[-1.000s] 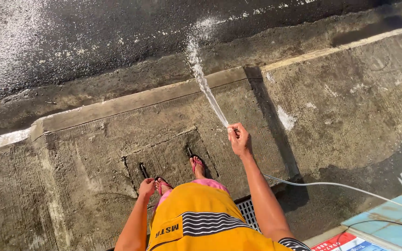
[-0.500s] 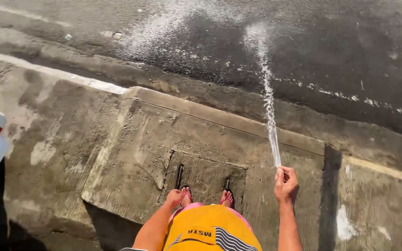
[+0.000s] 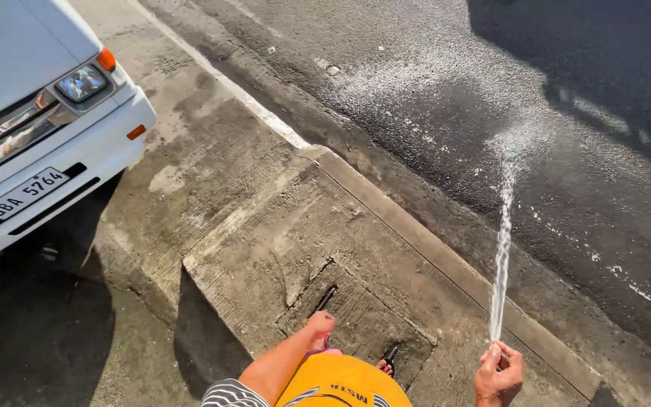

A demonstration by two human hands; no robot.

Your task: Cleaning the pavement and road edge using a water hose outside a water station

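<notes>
At the bottom edge of the head view, the right hand (image 3: 499, 373) is clenched, its fingers (image 3: 508, 360) wrapped tight around the end of a hose (image 3: 496, 351), which is almost wholly hidden inside the fist. From there a thin jet of water (image 3: 502, 249) shoots up and away, breaking into spray over the dark, wet road (image 3: 491, 113). The hose is likely soft and bendy, light to lift but slick when wet, and it pushes back a little under pressure; a firm hold close behind the mouth suits it best (a thumb over the opening would narrow the stream).

The left hand (image 3: 320, 324) hangs loose by the yellow shirt (image 3: 340, 384), fingers curled together, holding nothing that can be seen. Below lies a concrete slab (image 3: 280, 226) with a raised kerb (image 3: 416, 234), and a white van (image 3: 32, 120) stands well apart at the left.
</notes>
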